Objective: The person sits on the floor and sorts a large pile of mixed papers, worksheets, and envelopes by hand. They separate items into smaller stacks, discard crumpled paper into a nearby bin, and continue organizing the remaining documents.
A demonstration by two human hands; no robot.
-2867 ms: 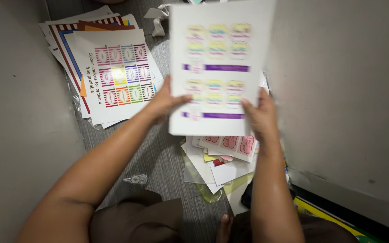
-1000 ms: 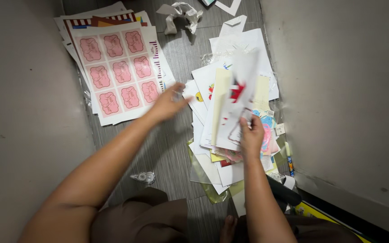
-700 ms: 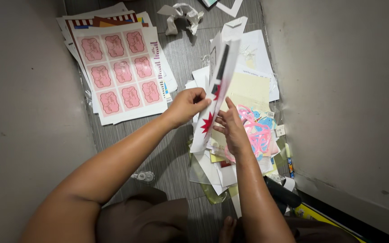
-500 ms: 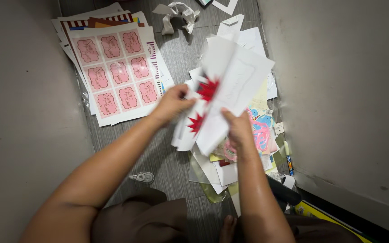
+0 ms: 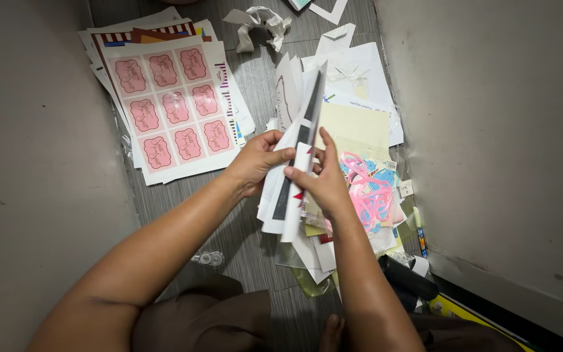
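Observation:
Both hands grip a thin bundle of white printed sheets (image 5: 298,140) held nearly edge-on above the floor. My left hand (image 5: 255,161) pinches the bundle's left side. My right hand (image 5: 320,182) holds its right side, fingers pressed on the front sheet. Red star shapes show at the bundle's lower edge. Under the hands lies a messy pile of paper (image 5: 360,130) with pink and blue cut-outs (image 5: 367,192). A sheet of pink labels (image 5: 171,107) tops a second stack to the left.
Grey walls (image 5: 490,130) close in on both sides of the narrow grey floor (image 5: 255,78). Crumpled white paper (image 5: 259,23) lies at the top. A small correction-tape roller (image 5: 208,259) sits near my knee. Dark objects and a pen (image 5: 419,234) lie by the right wall.
The large sheet with pastel labels is gone from my hands and a pink label sheet now tops the left stack. I picked up a bundle from the right pile and turned it edge-on.

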